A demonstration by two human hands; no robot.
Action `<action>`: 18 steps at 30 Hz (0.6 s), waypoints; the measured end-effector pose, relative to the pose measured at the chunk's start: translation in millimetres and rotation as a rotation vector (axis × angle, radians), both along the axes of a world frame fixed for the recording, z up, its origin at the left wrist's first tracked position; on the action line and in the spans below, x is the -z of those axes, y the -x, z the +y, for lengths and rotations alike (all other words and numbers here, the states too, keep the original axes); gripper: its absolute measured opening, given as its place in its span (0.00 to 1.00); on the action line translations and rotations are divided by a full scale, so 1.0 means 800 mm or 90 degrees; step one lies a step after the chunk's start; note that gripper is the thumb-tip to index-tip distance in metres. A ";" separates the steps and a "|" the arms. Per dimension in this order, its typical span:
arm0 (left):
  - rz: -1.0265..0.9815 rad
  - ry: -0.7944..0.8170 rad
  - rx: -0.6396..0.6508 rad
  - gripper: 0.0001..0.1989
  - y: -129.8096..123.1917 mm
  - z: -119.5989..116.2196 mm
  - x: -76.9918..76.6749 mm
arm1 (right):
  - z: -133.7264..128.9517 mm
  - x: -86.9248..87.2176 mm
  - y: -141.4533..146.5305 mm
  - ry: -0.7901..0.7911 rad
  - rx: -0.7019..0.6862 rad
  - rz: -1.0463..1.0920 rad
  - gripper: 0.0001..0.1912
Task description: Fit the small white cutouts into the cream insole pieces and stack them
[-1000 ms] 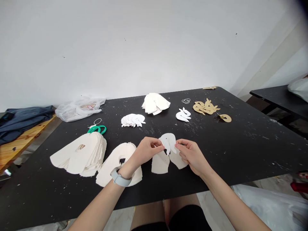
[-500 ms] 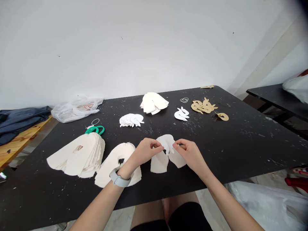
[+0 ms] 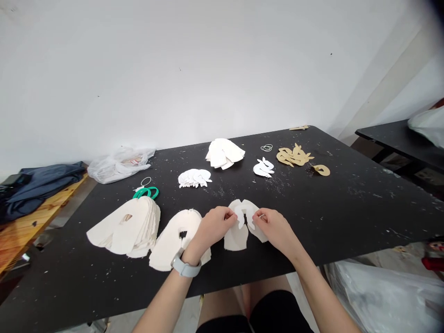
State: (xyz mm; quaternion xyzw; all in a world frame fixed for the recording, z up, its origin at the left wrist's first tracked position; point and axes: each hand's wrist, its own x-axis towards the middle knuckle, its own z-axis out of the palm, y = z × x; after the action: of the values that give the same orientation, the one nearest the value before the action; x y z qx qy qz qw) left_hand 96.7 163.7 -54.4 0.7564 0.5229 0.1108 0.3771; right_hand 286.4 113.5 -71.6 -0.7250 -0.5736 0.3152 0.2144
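Your left hand (image 3: 215,226) and right hand (image 3: 274,229) each form a narrow pinching grip on a lobed cream paper cutout (image 3: 237,238), resting on the black tabletop (image 3: 312,217) just right of the arch-shaped cream paper stack (image 3: 173,243).

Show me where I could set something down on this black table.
The widest bare patch lies right of the right hand, below the tan cutouts. A narrower strip separates the small white cutouts from the left hand. Crowded: the held cutout, stacked cream cutouts, green-handled scissors.
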 end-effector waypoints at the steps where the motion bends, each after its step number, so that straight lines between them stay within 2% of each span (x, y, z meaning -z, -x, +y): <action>1: 0.005 -0.009 -0.014 0.15 -0.002 -0.004 -0.003 | 0.001 -0.002 -0.001 0.006 0.011 -0.012 0.12; 3: 0.026 -0.025 -0.055 0.15 -0.008 -0.014 -0.007 | 0.002 -0.005 -0.001 0.010 0.011 -0.024 0.12; 6: 0.087 -0.064 -0.129 0.15 -0.019 -0.031 -0.005 | 0.002 -0.004 0.000 -0.010 -0.037 -0.008 0.14; 9: 0.124 -0.123 -0.153 0.14 -0.028 -0.044 0.003 | -0.001 0.000 0.003 -0.035 -0.044 -0.014 0.15; 14: 0.130 -0.161 -0.190 0.14 -0.034 -0.059 0.016 | -0.006 0.010 0.004 -0.106 -0.037 -0.073 0.15; 18: 0.093 -0.165 -0.252 0.13 -0.038 -0.068 0.023 | -0.008 0.017 0.000 -0.110 -0.036 -0.076 0.14</action>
State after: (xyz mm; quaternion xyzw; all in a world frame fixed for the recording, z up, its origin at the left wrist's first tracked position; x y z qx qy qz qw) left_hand 127.3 109.7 -72.8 0.6874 0.6682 0.1935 0.2088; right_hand 286.7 107.1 -84.8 -0.7047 -0.6308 0.2267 0.2326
